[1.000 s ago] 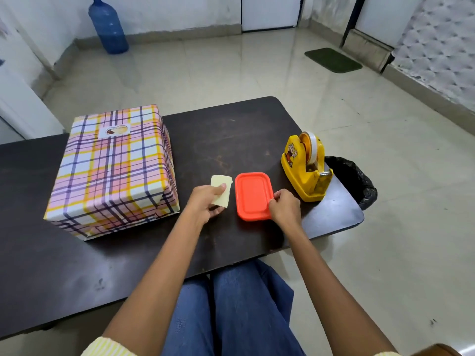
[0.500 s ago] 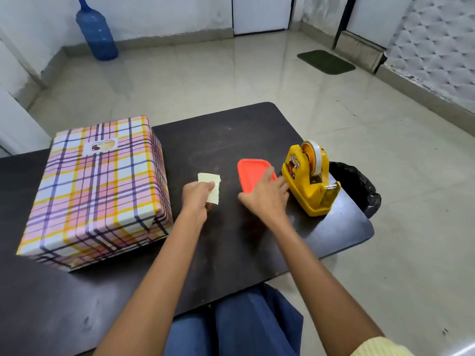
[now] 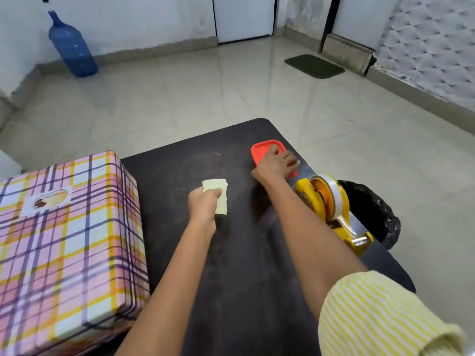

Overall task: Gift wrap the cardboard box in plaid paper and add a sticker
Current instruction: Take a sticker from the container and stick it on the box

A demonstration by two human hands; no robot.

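- The cardboard box [image 3: 66, 240] sits at the left of the table [image 3: 244, 278], fully covered in plaid paper, with its long axis running away from the person.
- A sticker [image 3: 48, 199] lies flat on the box's top face, near the far end, so the wrapping and the sticker both look done.
- The left hand [image 3: 204, 204] is curled and pinches a pale yellow paper slip [image 3: 218, 199] between thumb and fingers, just above the table and a little to the right of the box.
- The right hand [image 3: 276, 165] lies over a red container [image 3: 264, 150] at the table's far right. Its fingers bend over the edge, but whether they grip or only press cannot be told.
- A yellow tape dispenser [image 3: 326, 204] stands beside the right forearm, and a bin [image 3: 372, 211] lined with a black bag stands just past the table's right edge.
- If the slip is waste, the bin lies to the right of the left hand, with the right arm and the dispenser between them. The right hand is the nearer one, so the left would have to cross over or pass the slip across.
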